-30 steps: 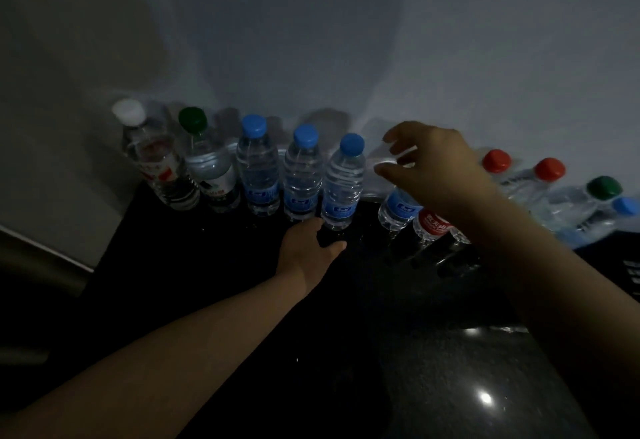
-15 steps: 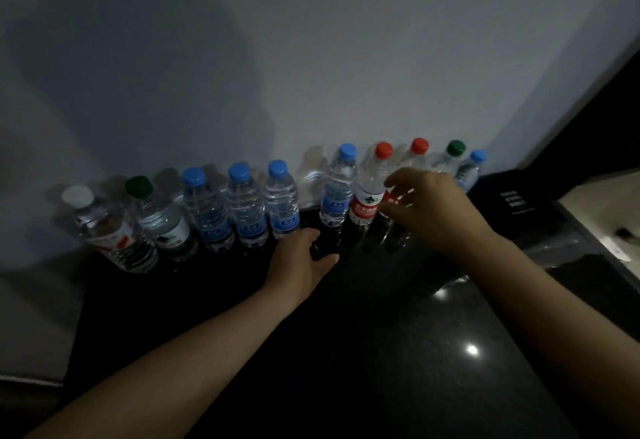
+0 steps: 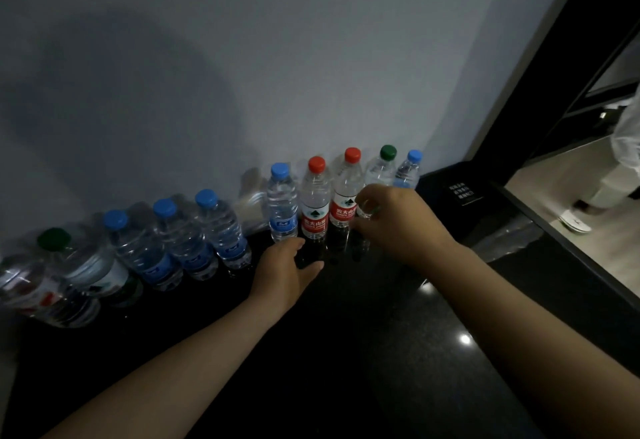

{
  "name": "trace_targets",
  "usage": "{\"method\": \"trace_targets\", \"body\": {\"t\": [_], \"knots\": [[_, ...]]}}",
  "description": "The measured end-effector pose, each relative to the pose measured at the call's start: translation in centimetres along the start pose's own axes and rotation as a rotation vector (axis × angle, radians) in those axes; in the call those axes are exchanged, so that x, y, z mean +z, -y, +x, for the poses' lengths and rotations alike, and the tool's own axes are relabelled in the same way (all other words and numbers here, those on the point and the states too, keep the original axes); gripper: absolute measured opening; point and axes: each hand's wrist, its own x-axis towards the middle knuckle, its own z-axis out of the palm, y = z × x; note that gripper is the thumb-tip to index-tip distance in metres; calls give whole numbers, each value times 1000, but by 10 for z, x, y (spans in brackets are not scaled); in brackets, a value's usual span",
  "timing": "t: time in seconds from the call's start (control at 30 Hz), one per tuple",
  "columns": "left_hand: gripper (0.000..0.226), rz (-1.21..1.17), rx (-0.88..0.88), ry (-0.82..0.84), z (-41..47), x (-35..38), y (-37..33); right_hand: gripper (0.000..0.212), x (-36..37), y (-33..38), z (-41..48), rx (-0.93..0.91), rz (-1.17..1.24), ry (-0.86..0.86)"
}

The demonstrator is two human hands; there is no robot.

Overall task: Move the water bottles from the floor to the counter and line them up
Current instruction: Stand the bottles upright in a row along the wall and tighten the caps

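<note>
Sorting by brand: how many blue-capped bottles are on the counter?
5 blue-capped bottles: three together at left; one beside a red-capped bottle; one at the far right, beyond the green-capped bottle the right hand holds. Others may sit off-frame left.

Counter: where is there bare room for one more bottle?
From the left: a gap between the third blue-cap bottle and the fourth blue-cap bottle; the counter front is bare too. Crowded at the red-cap bottles.
</note>
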Motion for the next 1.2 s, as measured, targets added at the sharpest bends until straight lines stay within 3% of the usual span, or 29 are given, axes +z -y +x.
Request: {"method": "trace_targets", "body": {"t": [0.37,0.63,0.87,1.07,1.2], "knots": [[63,-1,-127,-89,18,40,-29,36,-5,-51,59,-169,-3,131],[56,-18,-218,-217,36,35,1,39,20,-23,99,-281,13,227],[54,-185,-277,-291,65,39,28,49,38,15,138,-362,1,189],[81,-273,-334,-314,84,43,45,52,58,32,164,-362,-55,215],[65,-264,-273,-331,92,50,53,45,69,34,172,-365,-69,207]]}}
